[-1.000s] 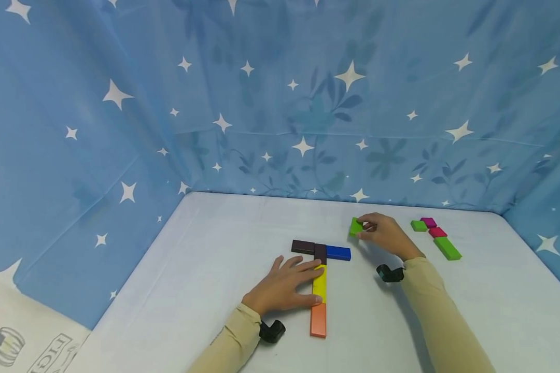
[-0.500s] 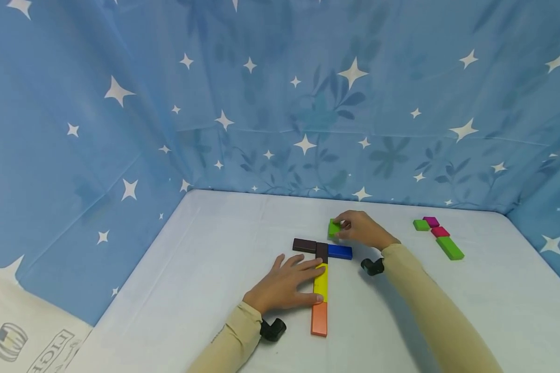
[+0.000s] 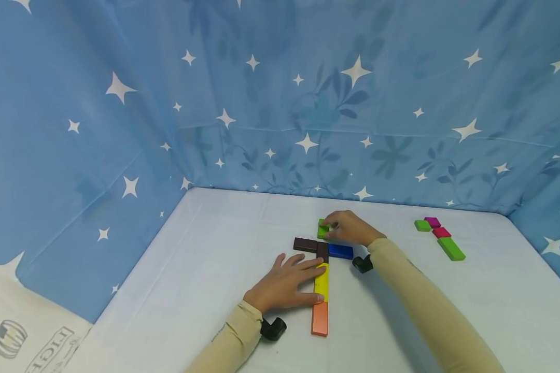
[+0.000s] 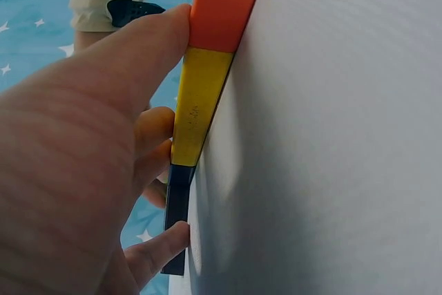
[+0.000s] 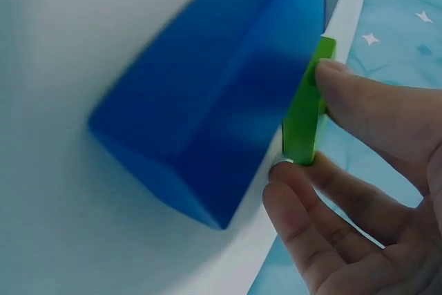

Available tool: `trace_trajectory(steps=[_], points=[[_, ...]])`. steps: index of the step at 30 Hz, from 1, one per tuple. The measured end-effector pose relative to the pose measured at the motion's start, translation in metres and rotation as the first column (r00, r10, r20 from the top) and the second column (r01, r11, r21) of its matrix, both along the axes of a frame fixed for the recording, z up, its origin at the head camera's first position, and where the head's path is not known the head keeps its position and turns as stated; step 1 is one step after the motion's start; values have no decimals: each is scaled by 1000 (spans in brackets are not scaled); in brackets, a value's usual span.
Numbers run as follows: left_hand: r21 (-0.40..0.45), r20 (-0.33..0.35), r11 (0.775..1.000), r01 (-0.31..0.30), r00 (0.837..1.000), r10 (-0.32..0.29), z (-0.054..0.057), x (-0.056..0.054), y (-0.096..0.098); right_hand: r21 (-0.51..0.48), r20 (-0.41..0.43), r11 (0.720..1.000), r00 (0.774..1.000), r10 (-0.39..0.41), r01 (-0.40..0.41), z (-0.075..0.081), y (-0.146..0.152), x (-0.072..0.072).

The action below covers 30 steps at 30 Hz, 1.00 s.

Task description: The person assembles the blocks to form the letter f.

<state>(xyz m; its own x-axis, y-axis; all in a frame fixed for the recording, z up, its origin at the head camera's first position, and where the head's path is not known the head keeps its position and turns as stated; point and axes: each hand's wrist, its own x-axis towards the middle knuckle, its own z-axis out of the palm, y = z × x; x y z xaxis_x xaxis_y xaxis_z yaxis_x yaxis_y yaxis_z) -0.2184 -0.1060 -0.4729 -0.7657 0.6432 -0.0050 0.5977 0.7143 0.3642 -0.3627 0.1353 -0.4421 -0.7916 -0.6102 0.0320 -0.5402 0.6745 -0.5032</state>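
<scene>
Right hand (image 3: 352, 228) pinches green block (image 3: 321, 231) just beyond middle black block (image 3: 323, 250), long axis toward table's (image 3: 242, 223) far edge; left hand (image 3: 284, 285), fingers spread, touches yellow block (image 3: 322, 283).

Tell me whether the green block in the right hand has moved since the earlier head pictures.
Yes: against the blue block, the green block has moved left, from near its right end to near its left end.

Looks like a curtained-off tabletop recording space, walled with star-printed blue fabric (image 3: 270, 93) across the upper frame, furnished with a white table (image 3: 191, 269) lower down, equipped with 2 wrist-worn cameras (image 3: 273, 329).
</scene>
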Motion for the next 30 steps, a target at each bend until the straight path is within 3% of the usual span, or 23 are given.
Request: trace_trajectory(steps=[12,30], points=[[-6,-6,1000,10,1000,-11,-1,0,1,-5,48,1000,999,16,-15,0,0,9],[12,14,1000,4,1000,-4,2,0,1,-11,5,1000,1000,-1,1,1,1,18]])
